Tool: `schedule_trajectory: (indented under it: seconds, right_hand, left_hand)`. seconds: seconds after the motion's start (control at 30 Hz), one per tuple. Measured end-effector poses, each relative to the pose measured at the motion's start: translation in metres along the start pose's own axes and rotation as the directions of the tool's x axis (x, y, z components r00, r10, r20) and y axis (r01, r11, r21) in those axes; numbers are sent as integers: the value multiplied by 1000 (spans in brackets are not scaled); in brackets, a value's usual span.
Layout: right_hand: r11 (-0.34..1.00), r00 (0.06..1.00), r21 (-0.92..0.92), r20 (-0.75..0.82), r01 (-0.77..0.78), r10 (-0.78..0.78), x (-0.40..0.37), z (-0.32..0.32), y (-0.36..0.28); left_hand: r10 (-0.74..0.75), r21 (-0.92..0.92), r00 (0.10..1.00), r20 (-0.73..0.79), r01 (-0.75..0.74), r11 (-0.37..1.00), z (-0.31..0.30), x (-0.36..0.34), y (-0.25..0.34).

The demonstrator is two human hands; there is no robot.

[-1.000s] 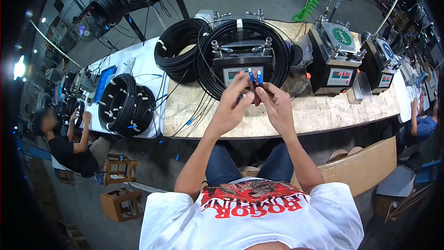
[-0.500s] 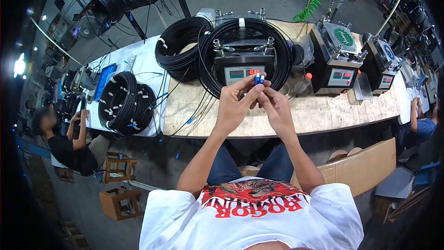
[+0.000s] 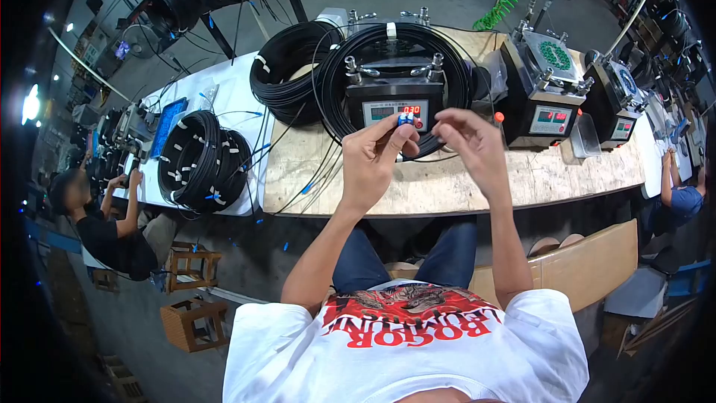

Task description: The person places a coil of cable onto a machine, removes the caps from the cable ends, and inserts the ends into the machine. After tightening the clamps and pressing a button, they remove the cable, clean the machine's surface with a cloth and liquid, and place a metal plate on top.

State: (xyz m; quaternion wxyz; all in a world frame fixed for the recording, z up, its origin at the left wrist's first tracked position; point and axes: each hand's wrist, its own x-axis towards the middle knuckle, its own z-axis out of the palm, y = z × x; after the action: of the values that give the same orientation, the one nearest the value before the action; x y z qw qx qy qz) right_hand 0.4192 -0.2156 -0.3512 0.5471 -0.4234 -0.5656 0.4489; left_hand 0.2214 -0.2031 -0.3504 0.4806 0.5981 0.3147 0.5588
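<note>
The blue cable connectors [image 3: 405, 119] were held upright above the counter [image 3: 514, 190], in front of the display of the machine with a digital readout [image 3: 356, 95]. The left hand [image 3: 368, 164] pinched them between thumb and fingers, their pale tips showing above the grip. The right hand [image 3: 481, 153] hung just beside, touching nothing visible, its fingers loosely curled and parted from the thumb.

The connectors looked light and stiff, probably smooth plastic that could slip if pinched too lightly. The pale ends were likely the fragile part, so the blue bodies seemed the better place to take hold, with the tips kept untouched. Any cable attached to them would probably be springy and could tug on the grip, as the large black cable coil [image 3: 457, 67] around the machine suggested.

The left fingers covered the connectors' lower parts, so their full shape and exact number could not be told, nor where their cables ran. The readout's smaller lettering was too small to read.
</note>
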Motion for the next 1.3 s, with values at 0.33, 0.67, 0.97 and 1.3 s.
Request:
schedule_trajectory:
  seconds: [0.33,0.67,0.97,1.3]
  right_hand:
    - [996,973,-57,226,66,-52,19,1,-32]
    - [1000,979,-17,202,1,2,17,3,-24]
    - [997,997,-29,21,72,-71,8,16,-10]
    - [987,983,68,-127,143,-134,2,26,0]
  left_hand:
    - [-96,76,987,126,87,993,3,-3,7]
    - [-102,161,986,132,80,984,1,-2,7]
    - [-22,259,993,116,-9,966,1,0,10]
    - [99,374,982,163,-154,914,4,6,8]
